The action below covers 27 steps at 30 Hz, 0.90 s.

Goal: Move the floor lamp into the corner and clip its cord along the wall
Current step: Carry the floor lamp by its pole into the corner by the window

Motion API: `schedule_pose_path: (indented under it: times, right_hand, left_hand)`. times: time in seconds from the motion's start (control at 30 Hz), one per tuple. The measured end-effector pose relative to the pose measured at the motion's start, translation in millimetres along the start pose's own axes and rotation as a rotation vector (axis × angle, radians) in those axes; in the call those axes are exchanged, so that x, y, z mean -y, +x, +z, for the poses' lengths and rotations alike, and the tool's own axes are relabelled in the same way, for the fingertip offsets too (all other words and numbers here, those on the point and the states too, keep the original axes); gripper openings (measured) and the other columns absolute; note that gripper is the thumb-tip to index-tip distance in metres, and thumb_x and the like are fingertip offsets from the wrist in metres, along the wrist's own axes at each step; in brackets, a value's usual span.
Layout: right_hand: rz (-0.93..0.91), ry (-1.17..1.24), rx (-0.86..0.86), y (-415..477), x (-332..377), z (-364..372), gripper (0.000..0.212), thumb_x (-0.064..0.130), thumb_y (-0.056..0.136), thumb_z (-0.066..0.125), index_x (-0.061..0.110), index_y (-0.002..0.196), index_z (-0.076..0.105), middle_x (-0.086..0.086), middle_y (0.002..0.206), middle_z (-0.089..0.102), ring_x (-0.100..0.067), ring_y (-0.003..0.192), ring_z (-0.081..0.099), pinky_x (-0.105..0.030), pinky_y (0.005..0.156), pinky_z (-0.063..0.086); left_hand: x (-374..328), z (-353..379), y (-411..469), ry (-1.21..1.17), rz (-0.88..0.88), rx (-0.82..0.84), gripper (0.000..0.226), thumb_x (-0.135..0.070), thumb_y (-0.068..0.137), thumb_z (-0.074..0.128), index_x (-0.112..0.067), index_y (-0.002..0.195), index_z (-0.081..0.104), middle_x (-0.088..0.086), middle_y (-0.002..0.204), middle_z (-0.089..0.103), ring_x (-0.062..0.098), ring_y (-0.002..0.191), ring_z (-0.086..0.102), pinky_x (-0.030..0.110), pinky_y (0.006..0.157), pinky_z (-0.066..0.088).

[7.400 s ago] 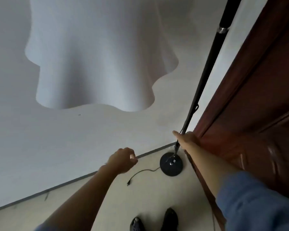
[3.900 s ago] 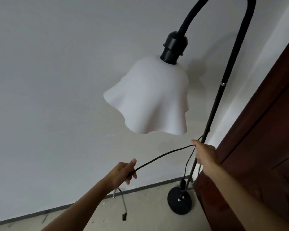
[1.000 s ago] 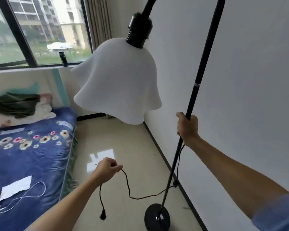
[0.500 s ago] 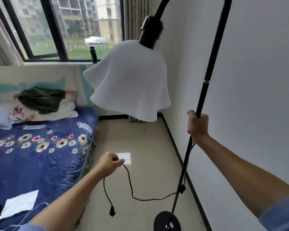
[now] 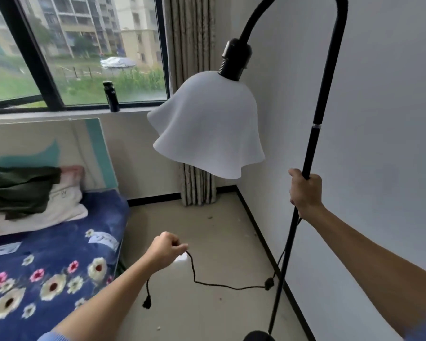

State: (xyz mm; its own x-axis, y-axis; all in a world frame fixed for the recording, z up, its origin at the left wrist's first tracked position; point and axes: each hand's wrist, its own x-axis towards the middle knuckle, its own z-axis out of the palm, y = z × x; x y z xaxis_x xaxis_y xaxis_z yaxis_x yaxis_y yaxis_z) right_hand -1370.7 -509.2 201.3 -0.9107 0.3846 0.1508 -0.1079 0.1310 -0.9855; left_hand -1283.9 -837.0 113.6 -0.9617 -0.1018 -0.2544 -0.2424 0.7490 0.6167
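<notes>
Near the wall, right hand point(image 5: 304, 190) is fisted around the lamp pole point(image 5: 314, 141); left hand point(image 5: 166, 249) pinches the cord point(image 5: 217, 285), plug point(image 5: 146, 303) dangling.

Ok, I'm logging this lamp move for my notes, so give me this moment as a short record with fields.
right hand: gripping the floor lamp pole, beside the white wall
left hand: closed on the cord, plug dangling below it
lamp shade: white, wavy-edged, hanging from the curved neck
lamp base: at bottom edge; floor contact unclear
corner: ahead, by the curtain
cord clips: none visible
</notes>
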Motion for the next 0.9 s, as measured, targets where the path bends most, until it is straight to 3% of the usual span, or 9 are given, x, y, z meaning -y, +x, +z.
schedule_pose_path:
  times: [0.13, 0.33, 0.53, 0.7, 0.9]
  right_hand:
    - [-0.006, 0.022, 0.021, 85.3, -18.4, 57.8, 0.049, 0.035, 0.082, 0.059, 0.024, 0.050, 0.023, 0.005, 0.043, 0.022, -0.017, 0.040, 0.020, -0.029, 0.044, 0.021]
    - [-0.010, 0.037, 0.098, 209.9, -27.1, 147.2, 0.052, 0.035, 0.085, 0.058, 0.021, 0.050, 0.023, 0.008, 0.039, 0.023, -0.016, 0.038, 0.022, -0.029, 0.047, 0.022]
    - [-0.034, 0.047, 0.155, 311.7, -29.3, 237.6, 0.052, 0.032, 0.090, 0.057, 0.020, 0.052, 0.023, -0.001, 0.047, 0.023, -0.017, 0.043, 0.022, -0.032, 0.049, 0.022]
    - [-0.042, 0.042, 0.144, 395.8, -41.8, 320.7, 0.057, 0.030, 0.092, 0.055, 0.014, 0.044, 0.027, 0.007, 0.035, 0.029, -0.018, 0.036, 0.028, -0.027, 0.045, 0.027]
    - [0.006, 0.092, 0.151, 493.7, -47.9, 419.8, 0.059, 0.020, 0.091, 0.055, 0.022, 0.041, 0.025, 0.009, 0.033, 0.026, -0.011, 0.030, 0.022, -0.027, 0.045, 0.021]
  left_hand:
    - [-10.1, -19.7, 103.5, 0.035, 0.011, -0.024, 0.041, -0.030, 0.082, 0.068, -0.018, 0.048, 0.050, -0.004, 0.047, 0.045, 0.010, 0.046, 0.041, 0.025, 0.047, 0.033]
    - [-29.7, -62.8, 243.2, -0.019, -0.042, -0.049, 0.036, -0.031, 0.083, 0.069, -0.015, 0.053, 0.056, -0.001, 0.047, 0.047, 0.011, 0.043, 0.040, 0.027, 0.048, 0.035]
    - [-27.9, -97.7, 357.5, -0.048, -0.064, -0.071, 0.033, -0.035, 0.083, 0.068, -0.012, 0.060, 0.062, -0.001, 0.052, 0.050, 0.009, 0.044, 0.041, 0.023, 0.044, 0.034]
    - [-13.4, -120.9, 468.8, -0.075, -0.076, -0.073, 0.040, -0.032, 0.082, 0.069, -0.018, 0.049, 0.051, -0.002, 0.050, 0.047, 0.009, 0.044, 0.041, 0.024, 0.046, 0.033]
    - [-9.8, -162.8, 597.6, -0.113, -0.099, -0.047, 0.035, -0.033, 0.082, 0.068, -0.015, 0.055, 0.056, -0.002, 0.050, 0.047, 0.011, 0.045, 0.043, 0.025, 0.049, 0.040]
